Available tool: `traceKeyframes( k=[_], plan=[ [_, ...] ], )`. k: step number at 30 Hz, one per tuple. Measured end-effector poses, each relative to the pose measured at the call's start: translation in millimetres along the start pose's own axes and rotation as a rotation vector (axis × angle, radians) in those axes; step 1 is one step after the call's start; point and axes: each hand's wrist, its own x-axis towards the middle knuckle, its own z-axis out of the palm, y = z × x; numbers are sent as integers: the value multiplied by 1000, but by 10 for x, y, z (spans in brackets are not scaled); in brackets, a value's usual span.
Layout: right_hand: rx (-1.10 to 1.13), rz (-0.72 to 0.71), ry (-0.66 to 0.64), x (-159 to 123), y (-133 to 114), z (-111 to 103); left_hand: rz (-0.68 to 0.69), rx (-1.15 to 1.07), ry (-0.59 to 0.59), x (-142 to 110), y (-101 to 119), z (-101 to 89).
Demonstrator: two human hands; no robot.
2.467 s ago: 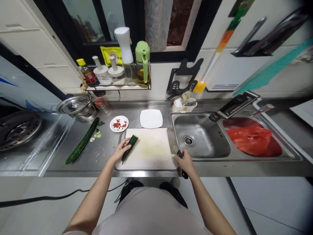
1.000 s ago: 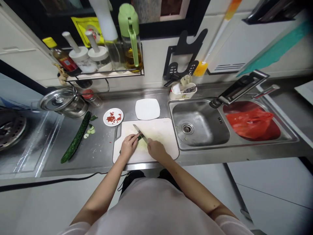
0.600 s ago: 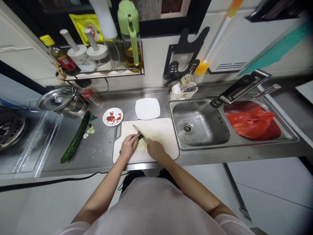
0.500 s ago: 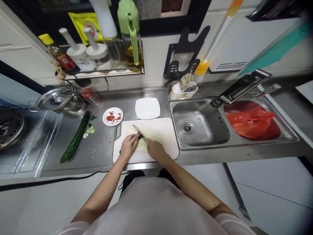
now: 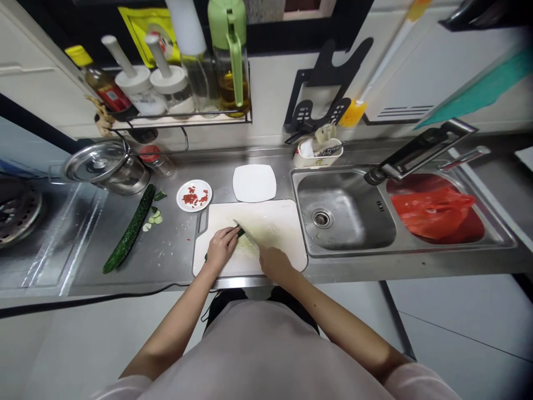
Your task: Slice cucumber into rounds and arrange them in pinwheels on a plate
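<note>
A white cutting board (image 5: 283,222) lies on the steel counter in front of me. My left hand (image 5: 220,248) is curled over a short piece of cucumber (image 5: 240,233), pressing it onto the board; only its dark green tip shows. My right hand (image 5: 272,263) is closed round the handle of a knife (image 5: 248,234). The blade slants up and left across the cucumber's tip, right beside my left fingers. Pale green juice marks the board around the cut.
A whole cucumber (image 5: 130,231) and a few slices (image 5: 152,219) lie left of the board. Behind it sit a small dish of red bits (image 5: 194,195) and a white square plate (image 5: 254,183). A sink (image 5: 343,214) is right; a lidded pot (image 5: 104,166) far left.
My right hand came from the board's right edge with the knife to the cucumber. Over the last second it drew back toward me a little, blade still on the tip.
</note>
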Motion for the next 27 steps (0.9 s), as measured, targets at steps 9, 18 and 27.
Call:
traceKeyframes(
  k=[9,18,27],
  plan=[
    [0,13,-15,-19,-3,-34,14,9,12,22,17,-25],
    [-5,-2,-5,51,-14,-38,-2,-19,7,20,-3,-6],
    [61,-8,57,197,-82,-59,62,46,57,19,-46,31]
  ],
)
